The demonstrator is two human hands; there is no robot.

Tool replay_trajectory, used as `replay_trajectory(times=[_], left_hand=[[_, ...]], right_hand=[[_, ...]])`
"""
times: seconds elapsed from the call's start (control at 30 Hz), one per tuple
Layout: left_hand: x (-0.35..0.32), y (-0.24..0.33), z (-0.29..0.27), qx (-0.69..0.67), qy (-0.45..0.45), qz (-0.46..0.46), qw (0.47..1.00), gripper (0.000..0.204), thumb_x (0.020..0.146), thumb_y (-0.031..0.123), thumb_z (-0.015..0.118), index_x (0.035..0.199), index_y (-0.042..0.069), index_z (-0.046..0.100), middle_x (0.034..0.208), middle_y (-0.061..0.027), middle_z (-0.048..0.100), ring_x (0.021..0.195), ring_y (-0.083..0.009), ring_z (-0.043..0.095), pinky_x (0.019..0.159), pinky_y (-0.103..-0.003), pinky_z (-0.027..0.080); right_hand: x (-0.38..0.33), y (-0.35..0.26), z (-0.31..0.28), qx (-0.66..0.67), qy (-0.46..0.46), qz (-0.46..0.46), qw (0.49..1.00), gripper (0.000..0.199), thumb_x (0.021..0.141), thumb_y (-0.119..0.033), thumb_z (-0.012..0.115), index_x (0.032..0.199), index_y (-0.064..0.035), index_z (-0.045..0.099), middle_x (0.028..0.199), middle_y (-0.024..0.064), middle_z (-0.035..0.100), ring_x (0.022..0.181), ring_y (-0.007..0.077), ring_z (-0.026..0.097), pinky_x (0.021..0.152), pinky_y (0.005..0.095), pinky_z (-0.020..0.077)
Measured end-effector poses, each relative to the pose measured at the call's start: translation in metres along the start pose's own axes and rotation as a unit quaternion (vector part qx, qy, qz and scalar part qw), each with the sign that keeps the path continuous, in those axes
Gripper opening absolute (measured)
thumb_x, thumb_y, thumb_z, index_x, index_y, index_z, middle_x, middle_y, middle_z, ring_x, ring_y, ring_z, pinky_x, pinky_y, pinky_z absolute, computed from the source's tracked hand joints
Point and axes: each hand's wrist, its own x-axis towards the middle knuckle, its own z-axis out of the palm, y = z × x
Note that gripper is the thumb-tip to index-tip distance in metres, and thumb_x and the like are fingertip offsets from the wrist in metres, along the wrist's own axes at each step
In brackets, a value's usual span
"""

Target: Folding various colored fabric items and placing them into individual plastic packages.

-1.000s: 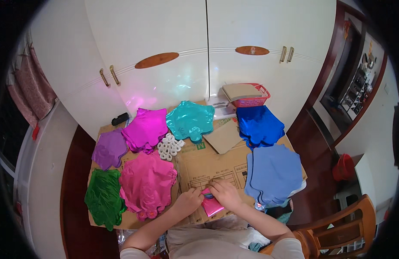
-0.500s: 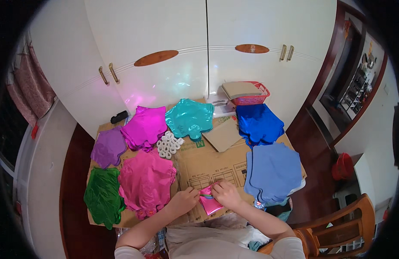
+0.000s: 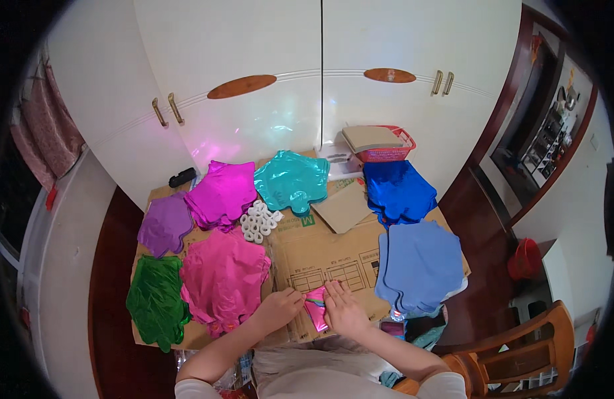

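A small folded piece of shiny pink foil [image 3: 316, 318], likely a flat foil balloon, lies on the cardboard [image 3: 290, 256] near the front edge. Green and blue streaks cross its upper part. My left hand [image 3: 285, 308] pinches its upper left corner with closed fingers. My right hand [image 3: 345, 310] lies over its right side, fingers stretched forward and pressed down flat. To the left of my left hand spreads a stack of larger pink foil sheets [image 3: 226, 276]. Right of my right hand is a pale blue stack [image 3: 421, 266].
Around the cardboard lie green [image 3: 157, 299], purple [image 3: 166, 225], magenta [image 3: 224, 193], teal [image 3: 292, 179] and dark blue [image 3: 400, 191] foil stacks. White rings [image 3: 259, 223] cluster near a brown card [image 3: 347, 206]. A red basket [image 3: 403, 153] stands behind; a wooden chair [image 3: 526, 352] is at right.
My right hand has flattened out over the foil's right side, its fingers now straighter. The pink foil has shifted slightly left and shows narrower. The left hand keeps its pinch.
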Motion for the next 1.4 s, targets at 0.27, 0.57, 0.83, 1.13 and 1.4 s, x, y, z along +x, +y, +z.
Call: replay_trajectory(times=[0.27, 0.57, 0.83, 1.13, 1.4], left_hand=[[-0.001, -0.003, -0.001, 0.01, -0.002, 0.001, 1.0, 0.019, 0.074, 0.014, 0.058, 0.088, 0.003, 0.064, 0.08, -0.0027, 0.054, 0.08, -0.018, 0.055, 0.072, -0.03, 0.048], [0.005, 0.032, -0.007, -0.044, 0.013, -0.039, 0.998, 0.065, 0.081, 0.046, 0.06, 0.12, -0.006, 0.052, 0.124, -0.0206, 0.053, 0.117, -0.031, 0.051, 0.102, -0.043, 0.036], [0.0, 0.026, -0.015, -0.045, 0.017, -0.033, 0.998, 0.056, 0.081, 0.044, 0.063, 0.113, -0.001, 0.058, 0.117, -0.0164, 0.06, 0.113, -0.0279, 0.055, 0.099, -0.044, 0.038], [0.1, -0.057, 0.007, 0.076, 0.116, -0.013, 0.99, 0.025, 0.072, 0.014, 0.056, 0.094, 0.005, 0.063, 0.091, -0.004, 0.062, 0.089, -0.0193, 0.056, 0.072, -0.034, 0.044], [0.17, -0.096, 0.058, 0.123, 0.045, 0.09, 0.987, 0.009, 0.069, 0.012, 0.056, 0.072, 0.008, 0.064, 0.072, -0.002, 0.061, 0.076, -0.017, 0.061, 0.065, -0.031, 0.049]], right_hand=[[-0.003, -0.002, 0.004, -0.033, 0.016, -0.018, 0.999, 0.041, 0.079, -0.02, 0.056, 0.11, 0.0081, 0.056, 0.114, 0.0275, 0.059, 0.108, 0.0376, 0.058, 0.102, 0.0468, 0.0376], [-0.004, -0.005, 0.004, -0.042, 0.025, -0.003, 0.999, 0.041, 0.078, -0.018, 0.059, 0.112, 0.0061, 0.058, 0.113, 0.0229, 0.06, 0.109, 0.0342, 0.057, 0.102, 0.0451, 0.0382], [-0.001, -0.002, -0.006, -0.014, 0.005, -0.018, 1.0, 0.043, 0.083, -0.02, 0.054, 0.114, 0.0087, 0.054, 0.124, 0.0251, 0.052, 0.119, 0.0366, 0.049, 0.106, 0.0447, 0.0331], [-0.003, 0.001, -0.005, -0.013, -0.035, -0.039, 0.999, 0.045, 0.089, -0.028, 0.05, 0.124, 0.0014, 0.051, 0.128, 0.0217, 0.05, 0.121, 0.0363, 0.046, 0.107, 0.0456, 0.0307], [-0.026, -0.006, -0.028, -0.013, -0.122, -0.041, 0.992, 0.068, 0.088, -0.048, 0.05, 0.132, 0.0028, 0.043, 0.135, 0.0196, 0.045, 0.127, 0.0362, 0.039, 0.108, 0.0441, 0.0291]])
